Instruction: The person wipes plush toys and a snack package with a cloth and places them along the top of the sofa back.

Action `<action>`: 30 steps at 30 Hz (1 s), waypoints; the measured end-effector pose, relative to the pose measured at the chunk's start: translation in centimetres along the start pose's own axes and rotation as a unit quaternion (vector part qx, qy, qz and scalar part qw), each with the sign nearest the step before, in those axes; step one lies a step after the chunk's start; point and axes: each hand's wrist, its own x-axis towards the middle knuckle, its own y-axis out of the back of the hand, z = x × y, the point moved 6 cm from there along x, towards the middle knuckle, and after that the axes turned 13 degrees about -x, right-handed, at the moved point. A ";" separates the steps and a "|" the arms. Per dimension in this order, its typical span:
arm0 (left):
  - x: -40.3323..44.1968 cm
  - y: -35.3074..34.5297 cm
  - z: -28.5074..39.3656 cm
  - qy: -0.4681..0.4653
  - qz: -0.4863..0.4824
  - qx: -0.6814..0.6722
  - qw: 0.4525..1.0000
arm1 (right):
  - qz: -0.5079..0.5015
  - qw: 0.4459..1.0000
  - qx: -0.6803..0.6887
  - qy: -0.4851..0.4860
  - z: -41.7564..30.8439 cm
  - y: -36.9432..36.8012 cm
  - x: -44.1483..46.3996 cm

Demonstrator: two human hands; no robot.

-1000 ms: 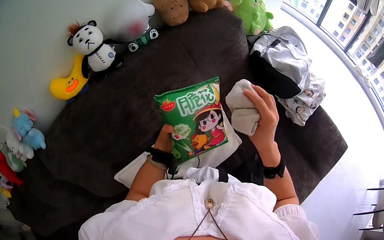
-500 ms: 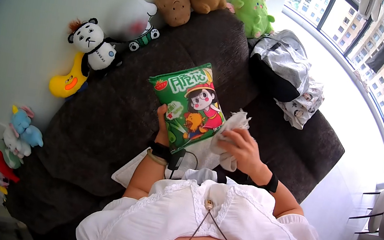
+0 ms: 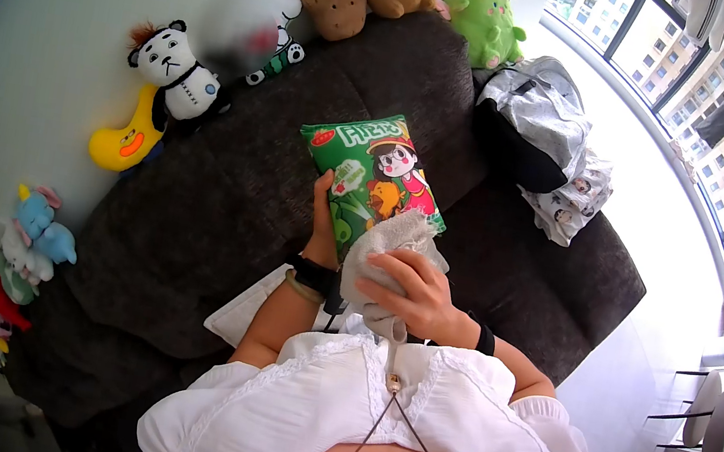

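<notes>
A puffy green cushion (image 3: 389, 174) shaped like a snack bag, printed with a cartoon girl and a yellow chick, is held up in front of my chest. My left hand (image 3: 325, 220) grips its left edge, with some fingers hidden behind it. My right hand (image 3: 412, 296) is closed on a crumpled light grey cloth (image 3: 377, 247). That cloth lies over the cushion's lower right part and covers some of the print. A dark band circles each wrist.
Beneath is a dark brown sofa (image 3: 225, 195). Plush toys line its back, among them a panda (image 3: 182, 79), a yellow banana-shaped duck (image 3: 124, 141) and a green toy (image 3: 484, 23). A grey-black backpack (image 3: 530, 120) sits at the right; chairs (image 3: 702, 412) stand beyond.
My right hand has brought the cloth left and down, from beside the cushion onto its lower front. The cushion has shifted slightly right and its top tilts away more.
</notes>
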 end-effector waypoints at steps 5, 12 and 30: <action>-1.0 0.8 2.0 -0.042 0.012 -0.012 0.999 | -0.042 0.978 -0.103 -0.175 7.3 -0.2 -4.7; -1.2 1.1 2.9 -0.060 0.011 -0.023 0.998 | 0.013 0.942 -0.005 -0.336 11.1 4.9 -6.7; -4.1 -10.3 -1.1 -0.237 -0.220 0.671 0.667 | -0.042 0.666 0.613 -0.423 11.2 -7.5 -10.9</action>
